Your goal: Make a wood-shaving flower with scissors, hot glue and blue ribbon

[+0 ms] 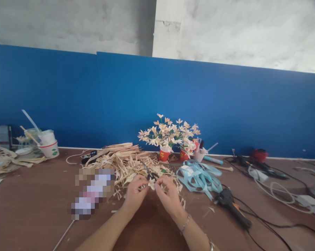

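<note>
The grip is closed from both sides: the left hand [136, 192] and the right hand [169, 196] each bring thumb and fingers together on a small cream flower [151, 184], which is held between them at the near edge of a heap of pale dry strips [123, 157]. How deep each pinch reaches I cannot tell, since the fingers cover the flower's sides. It looks almost weightless, thin and papery, its petals probably stiff enough to keep their shape yet prone to crease or split at the points; the middle, where the petals meet, seems the safest place to hold. Slipping looks unlikely, crushing the likelier harm. Just behind the flower lie scissors [146, 169], blades pointing away from the person, so reaching forward calls for care. Looped blue ribbon [196, 179] sits beyond the right hand, a black glue gun [233, 208] farther right. The most open room is toward the person, where brown worktop [152, 223] shows; a pixelated object [90, 195] limits the left.
</note>
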Motion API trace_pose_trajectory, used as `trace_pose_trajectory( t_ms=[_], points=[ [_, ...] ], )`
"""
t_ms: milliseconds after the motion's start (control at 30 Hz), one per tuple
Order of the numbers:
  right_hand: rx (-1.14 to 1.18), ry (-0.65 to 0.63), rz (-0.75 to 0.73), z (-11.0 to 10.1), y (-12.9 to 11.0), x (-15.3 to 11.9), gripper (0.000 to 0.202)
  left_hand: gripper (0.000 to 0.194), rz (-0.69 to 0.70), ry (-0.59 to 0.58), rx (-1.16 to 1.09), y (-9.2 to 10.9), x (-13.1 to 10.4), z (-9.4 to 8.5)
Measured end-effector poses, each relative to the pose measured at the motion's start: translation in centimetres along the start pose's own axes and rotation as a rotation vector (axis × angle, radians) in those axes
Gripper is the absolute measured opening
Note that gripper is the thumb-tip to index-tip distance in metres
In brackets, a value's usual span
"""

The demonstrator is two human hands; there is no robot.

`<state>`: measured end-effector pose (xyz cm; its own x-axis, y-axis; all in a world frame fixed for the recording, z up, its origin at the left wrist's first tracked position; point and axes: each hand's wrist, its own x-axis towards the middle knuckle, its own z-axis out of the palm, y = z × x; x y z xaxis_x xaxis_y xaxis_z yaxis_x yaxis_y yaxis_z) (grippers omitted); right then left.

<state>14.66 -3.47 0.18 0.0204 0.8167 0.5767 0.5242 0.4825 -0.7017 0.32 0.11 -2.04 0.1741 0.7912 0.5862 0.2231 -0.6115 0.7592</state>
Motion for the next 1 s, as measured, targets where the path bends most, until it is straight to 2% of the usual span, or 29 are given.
trace_pose_trajectory(
  t_ms=[400, 1000],
  points=[
    [0.129, 0.002, 0.031, -0.05, 0.18, 0.02, 0.015, 0.013, 0.022, -0.019, 0.0, 0.34, -0.01, -0.11],
    [0.123, -0.007, 0.046, -0.03, 0.41, 0.01, 0.014, 0.015, 0.058, -0.026, -0.006, 0.99, 0.1, -0.19]
  ],
)
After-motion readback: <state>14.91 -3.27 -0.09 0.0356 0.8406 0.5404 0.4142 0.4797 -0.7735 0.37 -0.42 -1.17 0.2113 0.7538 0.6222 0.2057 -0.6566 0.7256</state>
